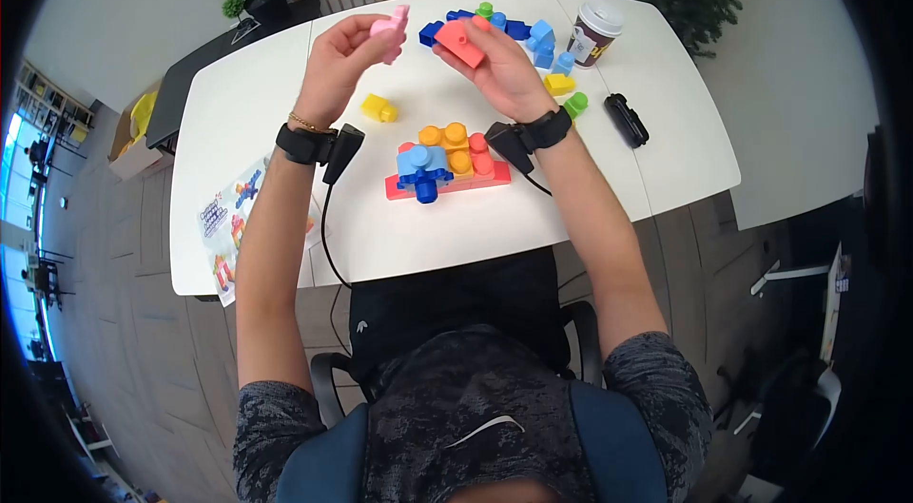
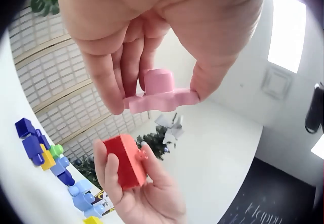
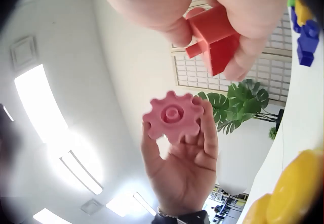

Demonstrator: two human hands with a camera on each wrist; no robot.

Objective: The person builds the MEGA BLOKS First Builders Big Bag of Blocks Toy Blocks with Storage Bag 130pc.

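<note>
Head view looks down; close wrist views share the pink gear (image 3: 173, 114).

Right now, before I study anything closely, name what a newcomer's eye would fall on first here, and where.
Probably the pink gear, pinched in the left hand above the white table, across from the red block held in the right hand. Next, likely the joined red, orange and blue blocks, sitting mid-table on the person's side.
</note>
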